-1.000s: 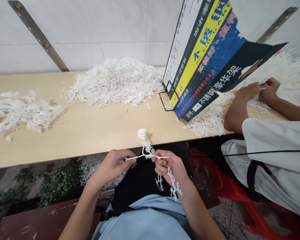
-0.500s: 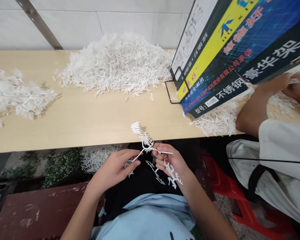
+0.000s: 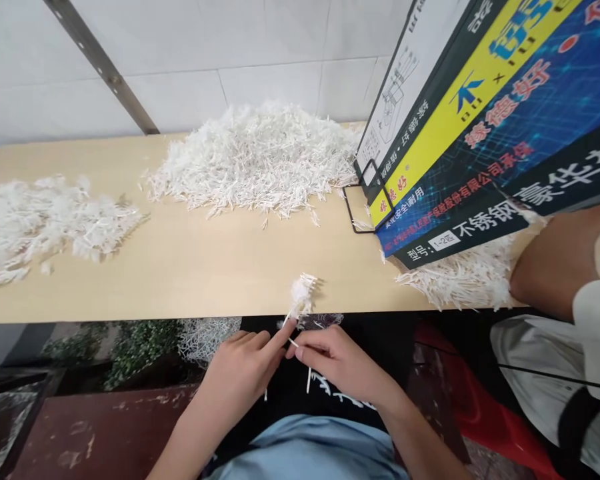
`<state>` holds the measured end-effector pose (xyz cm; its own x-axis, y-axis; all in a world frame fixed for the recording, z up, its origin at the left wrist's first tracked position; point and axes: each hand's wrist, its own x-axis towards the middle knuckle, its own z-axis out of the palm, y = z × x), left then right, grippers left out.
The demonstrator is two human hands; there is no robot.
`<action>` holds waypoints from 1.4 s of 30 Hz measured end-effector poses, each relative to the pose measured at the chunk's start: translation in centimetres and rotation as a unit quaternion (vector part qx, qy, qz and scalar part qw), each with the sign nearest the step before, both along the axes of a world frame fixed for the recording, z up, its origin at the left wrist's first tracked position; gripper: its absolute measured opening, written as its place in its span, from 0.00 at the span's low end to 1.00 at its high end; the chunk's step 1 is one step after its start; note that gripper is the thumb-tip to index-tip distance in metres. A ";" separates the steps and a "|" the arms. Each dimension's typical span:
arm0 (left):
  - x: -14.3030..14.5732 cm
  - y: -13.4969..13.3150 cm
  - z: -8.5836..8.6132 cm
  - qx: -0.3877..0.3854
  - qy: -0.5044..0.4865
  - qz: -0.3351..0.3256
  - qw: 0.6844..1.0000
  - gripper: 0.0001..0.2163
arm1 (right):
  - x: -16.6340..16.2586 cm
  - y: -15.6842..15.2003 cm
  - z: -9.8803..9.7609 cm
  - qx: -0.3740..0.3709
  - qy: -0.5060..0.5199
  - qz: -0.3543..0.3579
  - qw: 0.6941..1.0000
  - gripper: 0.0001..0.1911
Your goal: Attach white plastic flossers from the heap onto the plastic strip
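Observation:
My left hand [image 3: 245, 370] and my right hand [image 3: 337, 363] meet fingertip to fingertip just below the front edge of the wooden table [image 3: 190, 267]. Between them they pinch a thin white plastic sprig [image 3: 300, 300] whose feathery tip sticks up over the table edge. Both hands are closed in a pinch on it. More white sprig pieces [image 3: 330, 387] lie on my dark lap under the right hand.
A big heap of white plastic pieces [image 3: 260, 160] lies at the back of the table, a flatter pile [image 3: 40, 220] at the left. A tilted printed cardboard box [image 3: 470, 127] stands at right over another pile [image 3: 460, 277]. A co-worker's arm [image 3: 555, 260] rests at the right edge.
My hands have drawn together and the sprig has swung from lying crosswise to pointing up. The view has shifted left and down, so the co-worker's hands have left the picture.

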<state>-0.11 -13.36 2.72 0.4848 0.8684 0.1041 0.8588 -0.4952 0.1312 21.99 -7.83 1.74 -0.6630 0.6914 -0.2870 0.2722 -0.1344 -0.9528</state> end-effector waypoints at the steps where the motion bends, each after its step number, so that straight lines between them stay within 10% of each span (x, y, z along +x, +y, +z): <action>1: 0.1 0.5 -0.1 -0.008 -0.010 -0.001 1.000 0.21 | 0.2 0.0 0.1 0.020 -0.021 0.008 1.000 0.15; 13: 0.5 -0.2 -1.6 0.024 -0.260 0.156 0.953 0.16 | -2.1 -1.7 -1.6 0.146 -0.023 -0.095 0.985 0.11; 16: 1.5 -0.3 -1.1 -0.077 -0.455 0.298 0.836 0.10 | -3.4 -2.7 -2.0 0.268 -0.035 -0.098 0.958 0.13; 21: 2.6 1.2 -0.3 -0.165 -0.718 0.442 0.512 0.14 | -5.6 -3.4 -2.0 0.439 -0.056 -0.092 0.892 0.25; 25: 2.3 1.9 1.2 -0.146 -0.773 0.442 0.430 0.13 | -6.1 -3.6 -1.3 0.475 -0.060 -0.079 0.875 0.39; 29: 1.3 1.7 3.1 -0.103 -0.767 0.423 0.471 0.11 | -6.1 -5.1 -1.9 0.458 0.013 -0.048 0.888 0.47; 35: -0.3 3.7 2.3 -0.237 -0.666 0.322 0.629 0.20 | -6.3 -5.1 -3.3 0.176 0.108 -0.155 0.966 0.42; 42: -0.6 7.9 1.5 -0.271 -0.591 0.183 0.737 0.08 | -4.4 2.1 -0.5 0.252 0.038 -0.117 0.960 0.34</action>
